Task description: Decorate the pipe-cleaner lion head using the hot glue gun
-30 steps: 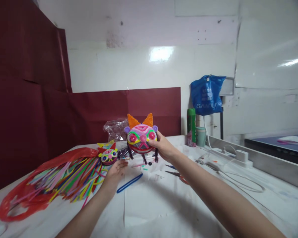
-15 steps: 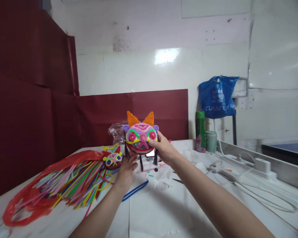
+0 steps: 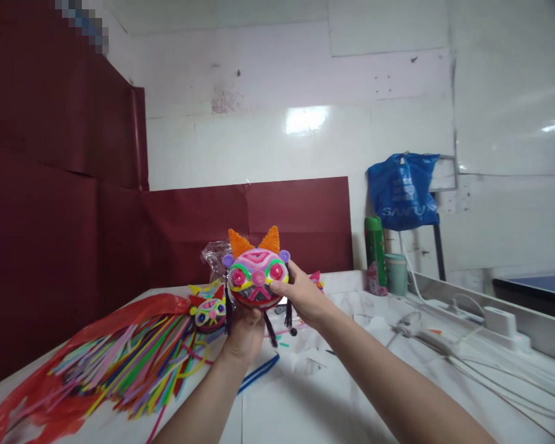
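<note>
A round, colourful animal head (image 3: 258, 277) with orange ears, pink eyes and dark tassels is held up above the white table. My right hand (image 3: 303, 295) grips its right side, thumb on the front. Below and behind the head is my left hand (image 3: 246, 336); its fingers are mostly hidden by the head, so their hold cannot be made out. To the left, a smaller head (image 3: 210, 313) with red ears and blue eyes rests on the table. Two blue strips (image 3: 259, 373) lie beside my left forearm.
Many coloured strips (image 3: 139, 357) spread over a red plastic bag (image 3: 87, 327) at the left. A green can (image 3: 375, 256), a pale cup (image 3: 396, 274), white cables and a power strip (image 3: 444, 308) are at the right. A blue bag (image 3: 403, 191) hangs behind.
The held head has shifted slightly left and down in view and tilted. My left hand has moved right, under it. The whole view has shifted a little.
</note>
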A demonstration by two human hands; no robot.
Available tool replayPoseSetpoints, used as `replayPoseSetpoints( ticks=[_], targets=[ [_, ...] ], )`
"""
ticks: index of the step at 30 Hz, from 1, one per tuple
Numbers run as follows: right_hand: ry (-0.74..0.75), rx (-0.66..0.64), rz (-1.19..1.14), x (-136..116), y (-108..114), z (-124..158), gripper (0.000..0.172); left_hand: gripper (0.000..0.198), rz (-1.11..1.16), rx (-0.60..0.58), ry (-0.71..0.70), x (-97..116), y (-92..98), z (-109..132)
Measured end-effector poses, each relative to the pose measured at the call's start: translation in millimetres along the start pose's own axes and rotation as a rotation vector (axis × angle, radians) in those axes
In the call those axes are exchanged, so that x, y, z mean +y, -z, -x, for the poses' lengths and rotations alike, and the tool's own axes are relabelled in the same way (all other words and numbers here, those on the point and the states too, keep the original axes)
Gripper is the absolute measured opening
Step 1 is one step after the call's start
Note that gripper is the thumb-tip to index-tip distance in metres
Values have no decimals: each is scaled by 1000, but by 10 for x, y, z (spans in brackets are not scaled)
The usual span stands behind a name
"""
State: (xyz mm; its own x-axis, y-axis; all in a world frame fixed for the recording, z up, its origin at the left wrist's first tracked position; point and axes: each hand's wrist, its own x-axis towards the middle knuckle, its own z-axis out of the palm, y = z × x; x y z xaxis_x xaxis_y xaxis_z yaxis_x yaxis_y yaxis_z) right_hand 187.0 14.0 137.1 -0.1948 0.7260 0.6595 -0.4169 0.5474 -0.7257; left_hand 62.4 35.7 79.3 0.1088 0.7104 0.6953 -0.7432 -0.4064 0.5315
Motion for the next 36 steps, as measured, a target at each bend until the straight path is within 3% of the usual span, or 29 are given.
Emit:
replayPoseSetpoints(
  ticks=[9,14,16,20,23,28,33,36],
  targets=[
    [3,-36,-16,38,-17,-43,58,74,-30,51,12,170,110,-28],
    [0,476,56,456,315,-36,46,71,-37,49,-10,263,170,-81],
    [-44,518,96,726,461,0,43,72,-46,71,-15,294,198,-104],
    [-145,497,136,1167,514,117,39,71,-49,127,-34,350,270,-141],
    [-167,441,137,1271,383,194,36,69,-68,120,-36,380,340,-152],
    [-109,336,117,1145,199,227,38,70,-91,129,21,336,474,-136],
    [-95,243,-78,993,136,204,57,66,-82,116,90,231,561,-107],
    [-106,213,-72,920,127,198,49,65,-96,109,111,191,584,-89]
  ],
)
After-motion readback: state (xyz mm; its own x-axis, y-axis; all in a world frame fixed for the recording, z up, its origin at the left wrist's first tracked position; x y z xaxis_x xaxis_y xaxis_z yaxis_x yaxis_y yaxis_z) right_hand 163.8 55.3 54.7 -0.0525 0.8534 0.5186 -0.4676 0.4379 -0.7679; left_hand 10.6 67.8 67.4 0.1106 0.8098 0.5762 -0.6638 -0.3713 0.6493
